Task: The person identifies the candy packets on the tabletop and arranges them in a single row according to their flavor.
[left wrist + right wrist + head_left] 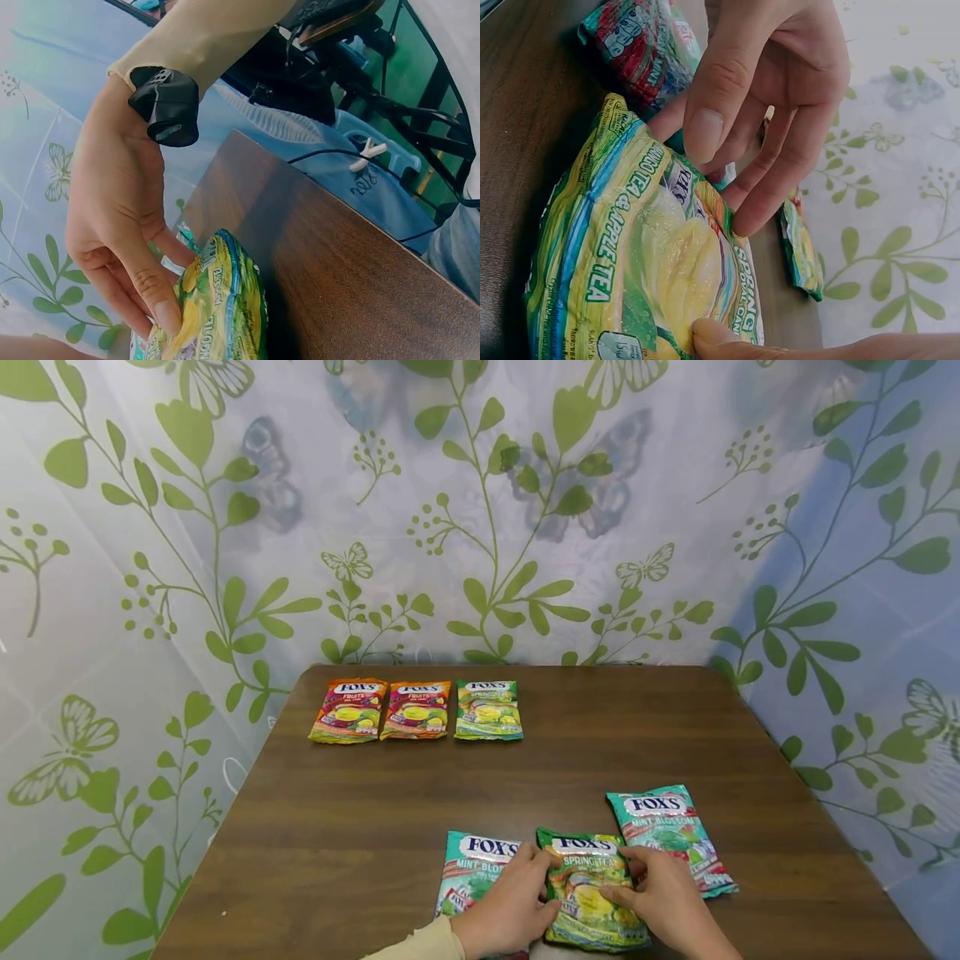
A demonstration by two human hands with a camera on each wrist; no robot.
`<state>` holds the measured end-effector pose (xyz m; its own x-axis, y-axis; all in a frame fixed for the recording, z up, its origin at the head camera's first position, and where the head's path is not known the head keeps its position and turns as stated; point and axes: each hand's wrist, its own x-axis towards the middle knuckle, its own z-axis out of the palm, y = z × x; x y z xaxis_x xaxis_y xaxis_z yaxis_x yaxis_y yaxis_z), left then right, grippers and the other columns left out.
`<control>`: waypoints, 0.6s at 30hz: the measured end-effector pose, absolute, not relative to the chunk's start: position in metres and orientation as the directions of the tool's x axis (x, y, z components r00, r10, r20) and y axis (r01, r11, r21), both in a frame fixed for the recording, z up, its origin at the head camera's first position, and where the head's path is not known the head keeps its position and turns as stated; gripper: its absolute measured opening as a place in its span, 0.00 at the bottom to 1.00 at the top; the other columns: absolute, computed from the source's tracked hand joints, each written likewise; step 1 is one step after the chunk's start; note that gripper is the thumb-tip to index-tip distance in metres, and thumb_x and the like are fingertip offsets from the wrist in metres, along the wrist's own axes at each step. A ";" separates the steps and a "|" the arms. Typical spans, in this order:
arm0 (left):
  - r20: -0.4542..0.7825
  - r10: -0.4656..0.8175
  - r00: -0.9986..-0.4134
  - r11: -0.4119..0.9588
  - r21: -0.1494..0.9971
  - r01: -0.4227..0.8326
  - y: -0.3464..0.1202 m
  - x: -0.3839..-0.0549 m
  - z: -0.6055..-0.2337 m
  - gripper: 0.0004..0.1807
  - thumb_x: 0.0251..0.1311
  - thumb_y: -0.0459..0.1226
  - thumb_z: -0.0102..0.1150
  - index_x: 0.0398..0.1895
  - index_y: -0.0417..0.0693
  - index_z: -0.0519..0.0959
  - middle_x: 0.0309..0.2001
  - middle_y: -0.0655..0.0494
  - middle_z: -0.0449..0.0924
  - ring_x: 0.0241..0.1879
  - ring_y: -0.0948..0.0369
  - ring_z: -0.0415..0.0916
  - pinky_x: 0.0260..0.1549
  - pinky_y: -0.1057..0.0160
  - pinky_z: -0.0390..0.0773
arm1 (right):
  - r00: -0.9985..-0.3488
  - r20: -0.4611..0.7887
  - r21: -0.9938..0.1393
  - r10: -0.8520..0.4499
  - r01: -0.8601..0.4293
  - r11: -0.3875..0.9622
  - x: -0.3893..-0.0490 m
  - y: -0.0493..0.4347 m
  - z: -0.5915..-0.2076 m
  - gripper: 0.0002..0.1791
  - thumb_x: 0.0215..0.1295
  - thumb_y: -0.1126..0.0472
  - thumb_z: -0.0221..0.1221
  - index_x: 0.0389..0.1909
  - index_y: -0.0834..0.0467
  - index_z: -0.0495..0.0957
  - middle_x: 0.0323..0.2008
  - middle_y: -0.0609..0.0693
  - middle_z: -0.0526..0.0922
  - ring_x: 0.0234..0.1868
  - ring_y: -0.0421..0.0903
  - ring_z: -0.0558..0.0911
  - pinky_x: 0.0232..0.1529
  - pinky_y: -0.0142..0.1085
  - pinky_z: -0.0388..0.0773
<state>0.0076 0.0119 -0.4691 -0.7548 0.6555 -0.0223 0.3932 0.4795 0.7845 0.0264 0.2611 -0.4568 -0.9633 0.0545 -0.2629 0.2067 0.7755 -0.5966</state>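
Note:
Both hands hold a green and yellow bag of Fox's Spring Tea candy (pixel 585 914) by its two sides, near the table's front. My left hand (pixel 510 897) grips the left side, its thumb (pixel 159 300) on the printed face in the left wrist view. At the right edge is my right hand (pixel 667 893), with the thumb (pixel 706 124) over the front and the fingers along the edge. A teal Mint Blossom bag (pixel 459 872) lies on the left, partly hidden by the left hand. Another Mint Blossom bag (pixel 663 818) lies tilted just beyond the right hand.
Along the back of the brown wooden table (pixel 360 827) lie two orange Fruits bags (pixel 348 710) and, to their right, a green Spring Tea bag (pixel 487 710). A leaf-patterned curtain (pixel 480 527) hangs behind. Blue chair parts and cables show below the table edge in the left wrist view.

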 end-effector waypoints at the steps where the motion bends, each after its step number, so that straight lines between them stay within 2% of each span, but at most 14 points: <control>1: -0.025 0.651 -0.758 0.474 0.794 0.380 0.012 0.008 -0.468 0.22 0.72 0.33 0.71 0.65 0.38 0.78 0.45 0.59 0.67 0.36 0.73 0.67 0.37 0.71 0.75 | -0.965 -0.258 -0.599 0.053 0.203 0.774 0.027 0.261 -0.456 0.38 0.56 0.51 0.84 0.59 0.73 0.83 0.38 0.48 0.85 0.34 0.45 0.81 0.36 0.45 0.82; 6: -0.056 0.633 -0.772 0.402 0.876 0.266 0.012 0.007 -0.462 0.22 0.70 0.29 0.72 0.65 0.38 0.79 0.47 0.58 0.68 0.37 0.72 0.71 0.37 0.72 0.78 | -0.973 -0.226 -0.613 0.050 0.182 0.769 0.026 0.262 -0.453 0.38 0.56 0.52 0.84 0.59 0.73 0.84 0.36 0.47 0.85 0.32 0.44 0.80 0.33 0.41 0.79; 11: -0.032 0.653 -0.756 0.368 0.886 0.281 0.011 0.001 -0.464 0.22 0.70 0.31 0.72 0.65 0.37 0.79 0.48 0.58 0.69 0.37 0.73 0.73 0.36 0.73 0.80 | -0.972 -0.226 -0.625 0.061 0.192 0.756 0.026 0.262 -0.447 0.39 0.56 0.52 0.84 0.61 0.74 0.82 0.38 0.49 0.84 0.32 0.44 0.83 0.32 0.41 0.81; 18: -0.017 0.623 -0.782 0.327 0.914 0.240 0.011 -0.005 -0.453 0.22 0.68 0.29 0.74 0.63 0.39 0.80 0.49 0.57 0.71 0.38 0.69 0.76 0.35 0.72 0.82 | -0.984 -0.159 -0.643 0.081 0.166 0.748 0.023 0.261 -0.433 0.35 0.56 0.56 0.84 0.61 0.66 0.85 0.40 0.49 0.84 0.31 0.42 0.82 0.27 0.36 0.77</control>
